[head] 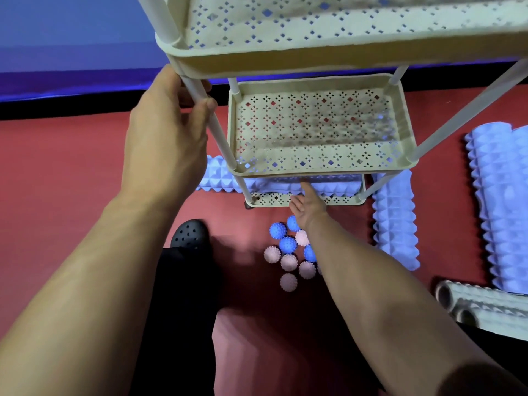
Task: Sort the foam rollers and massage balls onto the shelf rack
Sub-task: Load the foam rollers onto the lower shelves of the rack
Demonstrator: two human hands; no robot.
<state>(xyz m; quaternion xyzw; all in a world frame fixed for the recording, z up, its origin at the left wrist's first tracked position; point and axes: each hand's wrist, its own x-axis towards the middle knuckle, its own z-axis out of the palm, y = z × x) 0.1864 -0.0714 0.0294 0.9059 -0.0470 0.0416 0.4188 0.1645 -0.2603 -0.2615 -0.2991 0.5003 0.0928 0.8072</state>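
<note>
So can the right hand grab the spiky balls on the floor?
Probably yes. The right hand is open and low by the bottom tray, and the spiky balls lie on the floor just under its wrist, with nothing covering them.

Three tiers of the cream shelf rack [320, 130] show, with one lilac foam roller [285, 185] lying on the lowest, right at the fingertips of the right hand [307, 208]. On the red floor [71, 181] to that hand's right lie three more lilac rollers [395, 221], and nearer than those, two grey rollers [485, 307]. Under that wrist are the spiky massage balls [288, 261]: four blue ones [277, 230] and five pink ones [288, 282] counted, though the forearm may hide more.
</note>
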